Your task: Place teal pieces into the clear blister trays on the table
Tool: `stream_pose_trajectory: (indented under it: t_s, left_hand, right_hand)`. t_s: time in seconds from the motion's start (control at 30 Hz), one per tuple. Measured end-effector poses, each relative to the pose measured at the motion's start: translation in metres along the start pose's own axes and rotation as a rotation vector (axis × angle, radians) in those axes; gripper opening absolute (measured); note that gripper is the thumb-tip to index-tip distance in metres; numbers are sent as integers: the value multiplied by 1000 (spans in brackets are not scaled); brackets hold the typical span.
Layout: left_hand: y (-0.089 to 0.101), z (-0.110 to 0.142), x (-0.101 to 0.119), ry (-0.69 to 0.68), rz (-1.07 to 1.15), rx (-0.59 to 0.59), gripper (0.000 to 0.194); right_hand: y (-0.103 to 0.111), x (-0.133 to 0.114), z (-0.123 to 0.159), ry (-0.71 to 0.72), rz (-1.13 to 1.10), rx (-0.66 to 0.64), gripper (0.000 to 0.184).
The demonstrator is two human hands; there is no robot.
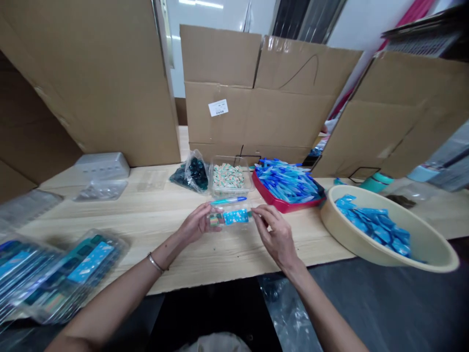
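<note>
My left hand [197,222] grips the left end of a clear plastic tray [216,228] above the table. In the tray lie a blue packet with a white pattern [236,216] and a small striped block [214,220]. A blue pen [229,200] lies along its far edge. At the right end, my right hand [274,232] is closed, thumb and fingers pinched at a small dark green piece [249,213]. Beyond the tray are a clear box of small pale pieces [229,177], a bag of dark teal pieces [192,172] and a red tray [284,206] heaped with blue pens [287,181].
A cream basin [331,215] with blue packets [377,227] stands at the right. Filled clear trays [88,264] are stacked at the left front. Empty clear trays [102,166] sit at the back left. Cardboard panels [278,117] wall the table's far side.
</note>
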State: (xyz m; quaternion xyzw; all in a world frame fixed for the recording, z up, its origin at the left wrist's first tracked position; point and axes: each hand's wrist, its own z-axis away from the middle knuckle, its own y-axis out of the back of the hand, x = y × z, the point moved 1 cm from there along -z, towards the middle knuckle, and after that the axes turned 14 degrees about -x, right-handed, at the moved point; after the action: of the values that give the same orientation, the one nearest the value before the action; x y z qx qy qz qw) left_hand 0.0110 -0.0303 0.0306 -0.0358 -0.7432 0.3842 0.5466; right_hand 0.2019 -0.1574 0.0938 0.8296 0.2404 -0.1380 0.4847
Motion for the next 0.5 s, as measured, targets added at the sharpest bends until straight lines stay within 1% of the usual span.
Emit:
stream_pose_trajectory:
  t_s: [0.03,0.1,0.13,0.17,0.2,0.27,0.33,0.4,0.43,0.5]
  left_hand:
    - [-3,1,8,-16,-12,26,23]
    - [-10,6,27,-62,-52,75,21]
    - [-14,11,38,-85,-77,97,20]
    - [-19,18,48,-110,-101,125,20]
    - [-23,27,58,-132,-126,155,20]
    - [-31,50,72,-164,-169,223,21]
    - [-36,79,75,-180,-195,306,21]
    - [-38,109,68,-170,-201,399,21]
    - [-38,123,62,-164,-200,450,21]
    - [-36,149,46,-134,-184,533,23]
  right_hand:
    - [7,1,0,10,-13,41,21]
    - [16,9,-1,-29,-16,121,22]
    - [17,15,-3,-51,-15,129,22]
    - [15,21,-5,-59,-18,99,21]
    - [10,26,-7,-44,-20,35,21]
    - [-8,34,-11,49,-1,-146,20]
    - [-33,37,-13,189,112,-335,21]
    - [-58,35,-14,306,265,-468,23]
    - [-70,33,-14,342,325,-507,23]
    - [-88,30,-14,372,379,-534,23]
